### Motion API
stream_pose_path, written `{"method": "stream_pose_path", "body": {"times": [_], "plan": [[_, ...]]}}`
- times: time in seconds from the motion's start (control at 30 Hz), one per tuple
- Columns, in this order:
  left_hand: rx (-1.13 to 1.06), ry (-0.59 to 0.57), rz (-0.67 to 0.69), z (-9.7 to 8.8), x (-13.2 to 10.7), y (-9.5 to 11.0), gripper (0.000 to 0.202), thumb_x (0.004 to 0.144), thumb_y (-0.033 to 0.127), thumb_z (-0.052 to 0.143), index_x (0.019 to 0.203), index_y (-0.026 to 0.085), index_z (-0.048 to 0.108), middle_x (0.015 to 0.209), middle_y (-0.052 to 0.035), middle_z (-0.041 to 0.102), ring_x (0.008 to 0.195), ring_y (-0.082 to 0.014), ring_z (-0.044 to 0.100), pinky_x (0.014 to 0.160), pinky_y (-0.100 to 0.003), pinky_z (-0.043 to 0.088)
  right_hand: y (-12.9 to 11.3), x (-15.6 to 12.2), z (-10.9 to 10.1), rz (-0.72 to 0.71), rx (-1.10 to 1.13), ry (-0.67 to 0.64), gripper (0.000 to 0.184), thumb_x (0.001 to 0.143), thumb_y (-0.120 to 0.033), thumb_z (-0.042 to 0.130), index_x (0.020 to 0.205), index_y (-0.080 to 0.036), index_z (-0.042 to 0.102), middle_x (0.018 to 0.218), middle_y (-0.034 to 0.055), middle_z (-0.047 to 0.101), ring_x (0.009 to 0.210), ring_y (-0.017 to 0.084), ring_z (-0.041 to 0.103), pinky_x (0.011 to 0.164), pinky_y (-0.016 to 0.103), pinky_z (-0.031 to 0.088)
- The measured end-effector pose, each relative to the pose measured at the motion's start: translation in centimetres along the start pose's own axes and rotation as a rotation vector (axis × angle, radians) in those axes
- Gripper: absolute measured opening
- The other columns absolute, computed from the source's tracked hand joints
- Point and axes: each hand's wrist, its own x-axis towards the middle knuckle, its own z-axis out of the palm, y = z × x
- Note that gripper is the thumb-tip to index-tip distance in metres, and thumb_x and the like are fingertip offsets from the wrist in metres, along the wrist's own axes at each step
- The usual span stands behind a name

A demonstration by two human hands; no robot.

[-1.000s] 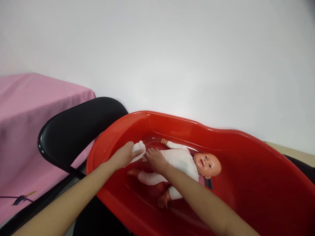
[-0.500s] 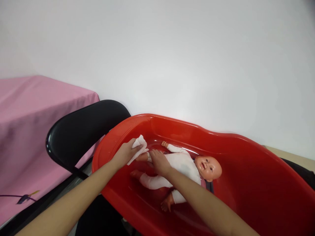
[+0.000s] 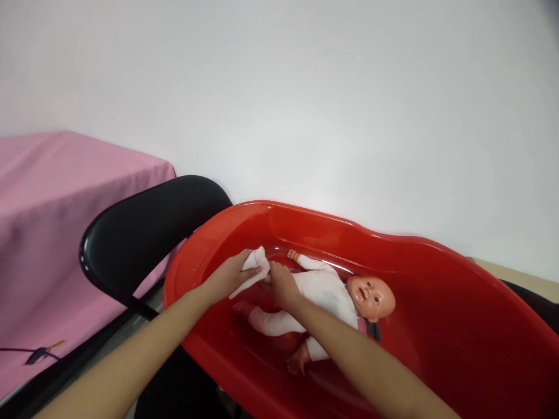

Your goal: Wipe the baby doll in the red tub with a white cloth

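A baby doll (image 3: pixel 325 293) in a white outfit lies on its back inside a red baby bathtub (image 3: pixel 454 302), its head toward the right. My left hand (image 3: pixel 231 274) is closed on a small white cloth (image 3: pixel 257 263), which covers the foot of the doll's raised leg. My right hand (image 3: pixel 282 286) is wrapped round that same leg at the ankle, close against the cloth. The doll's other leg (image 3: pixel 273 323) lies bent on the tub floor. My fingers and the cloth hide the held foot.
A black chair back (image 3: pixel 152 233) stands against the tub's left end. Beyond it is a table draped in pink cloth (image 3: pixel 78 192), with a purple cord (image 3: pixel 39 354) across it low down. A white wall (image 3: pixel 305 116) rises behind the tub.
My left hand has moved slightly right with the cloth, from beside the doll's foot to over it. The fingers of my right hand have closed more tightly round the leg.
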Motion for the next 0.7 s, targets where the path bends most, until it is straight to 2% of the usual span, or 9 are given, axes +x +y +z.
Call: {"method": "stream_pose_path", "body": {"times": [0.07,0.17,0.27,0.4,0.47,0.57,0.7], "plan": [[-0.02,-0.048,0.017,0.1,0.1,-0.1,0.054,0.091,0.06,0.08,0.132,0.025,0.07,0.129,-0.0087,0.083,0.12,-0.0341,0.076,0.1,-0.04,0.053,0.0,-0.2,-0.1,0.014,-0.014,-0.039,0.027,0.101,-0.022,0.084,0.124,-0.021,0.07,0.123,0.0101,0.079,0.112,0.028,0.071,0.101,0.042,0.052],[0.063,-0.061,-0.048,0.1,0.1,-0.1,0.043,0.096,0.063,0.071,0.115,0.025,0.069,0.107,-0.0073,0.083,0.099,-0.0313,0.076,0.085,-0.039,0.05,0.0,-0.5,0.0,0.004,-0.022,-0.074,0.025,0.101,-0.023,0.083,0.123,-0.023,0.071,0.125,0.0102,0.08,0.113,0.029,0.071,0.103,0.043,0.052],[0.123,-0.002,-0.089,0.0,0.1,0.0,0.044,0.103,0.069,0.058,0.105,0.026,0.063,0.093,-0.0053,0.077,0.086,-0.0292,0.073,0.076,-0.038,0.045,0.3,-0.7,0.5,-0.018,0.005,-0.059,0.019,0.104,-0.028,0.078,0.122,-0.027,0.071,0.122,0.0085,0.079,0.113,0.03,0.072,0.104,0.046,0.053],[0.077,-0.038,-0.046,0.1,0.2,-0.3,0.042,0.094,0.063,0.074,0.111,0.026,0.065,0.109,-0.0067,0.081,0.102,-0.0319,0.075,0.086,-0.038,0.05,0.6,-0.4,1.0,-0.02,-0.022,-0.065,0.025,0.102,-0.025,0.077,0.126,-0.027,0.07,0.126,0.0104,0.078,0.118,0.032,0.072,0.106,0.047,0.054],[0.115,-0.06,-0.044,0.2,0.3,-0.6,0.039,0.092,0.06,0.078,0.105,0.026,0.065,0.106,-0.0064,0.081,0.099,-0.0312,0.075,0.084,-0.037,0.048,0.7,-0.2,1.2,-0.023,-0.072,-0.097,0.026,0.102,-0.023,0.076,0.127,-0.026,0.069,0.128,0.0116,0.078,0.12,0.032,0.072,0.108,0.046,0.054],[0.229,-0.067,-0.077,0.2,0.5,-1.1,0.038,0.104,0.062,0.066,0.094,0.026,0.058,0.089,-0.0047,0.076,0.083,-0.0271,0.071,0.073,-0.035,0.041,0.6,-0.3,1.3,-0.057,-0.122,-0.127,0.022,0.107,-0.026,0.072,0.129,-0.026,0.069,0.13,0.0103,0.078,0.122,0.031,0.072,0.109,0.045,0.054],[0.396,-0.023,-0.076,-0.1,0.7,-1.6,0.026,0.114,0.048,0.054,0.103,0.026,0.059,0.088,-0.0056,0.077,0.079,-0.0256,0.071,0.071,-0.035,0.036,0.6,-0.6,1.6,-0.151,-0.137,-0.132,0.023,0.107,-0.031,0.074,0.129,-0.027,0.072,0.128,0.012,0.079,0.12,0.036,0.072,0.107,0.05,0.055]]}}
